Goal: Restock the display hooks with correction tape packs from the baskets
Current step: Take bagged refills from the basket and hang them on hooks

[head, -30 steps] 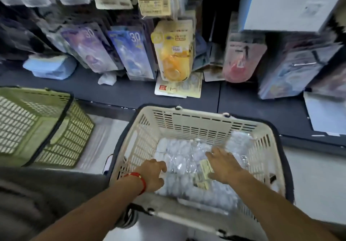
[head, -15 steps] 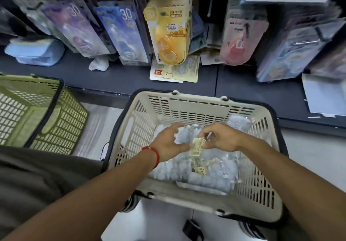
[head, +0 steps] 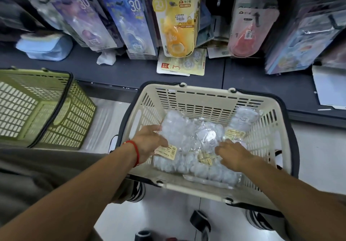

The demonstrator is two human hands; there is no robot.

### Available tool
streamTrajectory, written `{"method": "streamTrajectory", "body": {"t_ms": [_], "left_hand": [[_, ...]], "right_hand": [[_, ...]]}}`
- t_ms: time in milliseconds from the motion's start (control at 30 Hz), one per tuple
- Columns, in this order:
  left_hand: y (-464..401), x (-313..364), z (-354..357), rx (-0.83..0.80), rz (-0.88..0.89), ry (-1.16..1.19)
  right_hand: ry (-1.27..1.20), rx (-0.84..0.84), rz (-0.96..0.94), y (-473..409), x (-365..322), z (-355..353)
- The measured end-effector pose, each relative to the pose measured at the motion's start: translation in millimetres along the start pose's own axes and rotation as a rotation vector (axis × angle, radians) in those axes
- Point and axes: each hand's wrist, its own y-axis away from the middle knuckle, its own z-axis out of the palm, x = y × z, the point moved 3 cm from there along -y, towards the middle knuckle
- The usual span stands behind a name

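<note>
Both hands are reaching into the cream basket (head: 189,98) among the clear packs (head: 194,137).

We are seeing the left hand (head: 149,143), a red band (head: 135,151) at its wrist, lying on the packs with its fingers spread at the left of the heap; whether it is pinching the yellow-labelled pack (head: 166,151) beside it we cannot tell. The right hand (head: 232,153) is resting on the pile, fingers relaxed and holding nothing. A green basket (head: 56,109) is sitting to the left. Behind on the shelf (head: 131,72), purple (head: 88,21), blue (head: 133,25), yellow (head: 176,20) and pink (head: 247,33) carded packs are hanging.
</note>
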Motion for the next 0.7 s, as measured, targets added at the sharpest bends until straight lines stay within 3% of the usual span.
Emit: {"method": "streamTrajectory", "body": {"t_ms": [67, 233, 433, 567, 700], "left_hand": [[1.3, -2.4, 3.6, 0.007, -0.016, 0.018], [-2.9, 4.2, 8.8, 0.051, -0.023, 0.021], [3.4, 24.7, 24.2, 0.088, 0.182, -0.191], [11.5, 21.3, 34.6, -0.142, 0.215, -0.287], [3.4, 7.7, 21.6, -0.161, 0.272, -0.334]], "right_hand": [[-0.029, -0.017, 0.007, 2.5, 3.4, 4.5], [-0.475, -0.001, 0.057, 15.1, 29.0, -37.4], [-0.504, 0.044, -0.169, 36.6, 14.8, -127.6], [-0.467, 0.234, -0.286, 31.8, -34.9, -155.3], [-0.375, 0.513, -0.321, 24.8, -50.3, -151.1]]}}
